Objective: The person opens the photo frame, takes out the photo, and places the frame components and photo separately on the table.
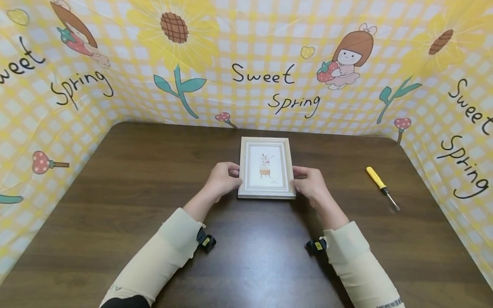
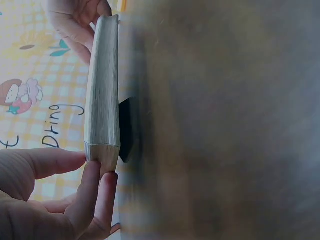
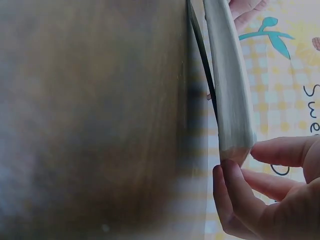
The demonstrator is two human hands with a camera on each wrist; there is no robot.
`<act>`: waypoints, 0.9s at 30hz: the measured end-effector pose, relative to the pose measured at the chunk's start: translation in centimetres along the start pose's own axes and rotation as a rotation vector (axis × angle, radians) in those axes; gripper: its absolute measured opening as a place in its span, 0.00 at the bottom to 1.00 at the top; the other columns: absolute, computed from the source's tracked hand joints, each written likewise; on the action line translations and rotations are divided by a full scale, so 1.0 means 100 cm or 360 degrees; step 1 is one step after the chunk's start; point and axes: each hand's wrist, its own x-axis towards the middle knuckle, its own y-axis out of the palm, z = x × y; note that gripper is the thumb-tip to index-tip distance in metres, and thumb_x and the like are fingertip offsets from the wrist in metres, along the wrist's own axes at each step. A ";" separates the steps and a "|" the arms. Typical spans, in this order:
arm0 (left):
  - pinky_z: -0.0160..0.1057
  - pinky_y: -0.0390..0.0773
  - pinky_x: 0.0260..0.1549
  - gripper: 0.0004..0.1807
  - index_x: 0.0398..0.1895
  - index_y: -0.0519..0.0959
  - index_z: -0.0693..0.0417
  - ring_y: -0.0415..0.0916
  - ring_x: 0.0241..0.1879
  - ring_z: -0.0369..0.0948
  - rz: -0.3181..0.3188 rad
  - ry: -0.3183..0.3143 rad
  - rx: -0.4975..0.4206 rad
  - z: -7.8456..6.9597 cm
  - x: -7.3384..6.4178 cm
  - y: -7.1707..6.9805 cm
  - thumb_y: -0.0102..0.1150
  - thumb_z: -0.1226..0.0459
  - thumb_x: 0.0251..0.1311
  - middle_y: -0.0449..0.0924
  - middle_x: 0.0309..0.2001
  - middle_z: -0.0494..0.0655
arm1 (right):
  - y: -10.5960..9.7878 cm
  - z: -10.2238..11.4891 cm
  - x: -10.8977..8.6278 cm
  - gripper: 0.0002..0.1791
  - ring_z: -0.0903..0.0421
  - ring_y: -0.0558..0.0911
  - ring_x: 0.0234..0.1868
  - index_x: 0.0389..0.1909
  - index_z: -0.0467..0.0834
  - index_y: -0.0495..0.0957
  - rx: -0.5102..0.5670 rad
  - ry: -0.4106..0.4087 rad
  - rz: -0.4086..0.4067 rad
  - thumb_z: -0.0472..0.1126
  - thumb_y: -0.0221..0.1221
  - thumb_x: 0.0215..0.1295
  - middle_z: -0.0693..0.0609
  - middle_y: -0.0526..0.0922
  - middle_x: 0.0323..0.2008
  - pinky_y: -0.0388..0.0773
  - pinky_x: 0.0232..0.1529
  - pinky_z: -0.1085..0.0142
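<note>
Both your left hand (image 1: 223, 179) and right hand (image 1: 310, 184) pinch a pale, rectangular, wooden-looking picture frame (image 1: 266, 168) by opposite sides over the dark-brown wooden table (image 1: 111, 205), where one slackened grip could tip it.

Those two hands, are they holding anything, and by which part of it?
A picture frame, held by its opposite side edges: the left hand pinches the left edge, the right hand the right edge.
</note>
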 end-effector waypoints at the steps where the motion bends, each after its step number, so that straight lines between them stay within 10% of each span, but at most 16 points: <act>1: 0.41 0.83 0.48 0.25 0.61 0.73 0.68 0.77 0.52 0.51 -0.0009 0.0008 0.0007 0.002 -0.002 0.000 0.58 0.76 0.58 0.77 0.55 0.63 | 0.001 0.000 -0.002 0.28 0.60 0.74 0.35 0.64 0.30 0.72 -0.0014 -0.0015 0.0001 0.24 0.55 0.60 0.33 0.77 0.56 0.72 0.31 0.74; 18: 0.42 0.81 0.48 0.25 0.60 0.74 0.66 0.76 0.50 0.49 -0.0020 -0.0016 0.0111 0.018 -0.027 0.001 0.61 0.73 0.58 0.79 0.52 0.60 | 0.006 -0.003 -0.025 0.25 0.49 0.78 0.42 0.59 0.27 0.74 -0.0400 -0.0162 0.0102 0.24 0.58 0.57 0.32 0.82 0.48 0.73 0.41 0.69; 27: 0.45 0.77 0.51 0.25 0.59 0.75 0.66 0.76 0.51 0.50 0.0005 0.0001 0.0174 0.021 -0.032 -0.001 0.63 0.72 0.56 0.80 0.52 0.59 | 0.005 0.003 -0.031 0.23 0.44 0.75 0.53 0.60 0.28 0.73 -0.0574 -0.0033 0.0277 0.28 0.59 0.63 0.34 0.78 0.53 0.77 0.52 0.56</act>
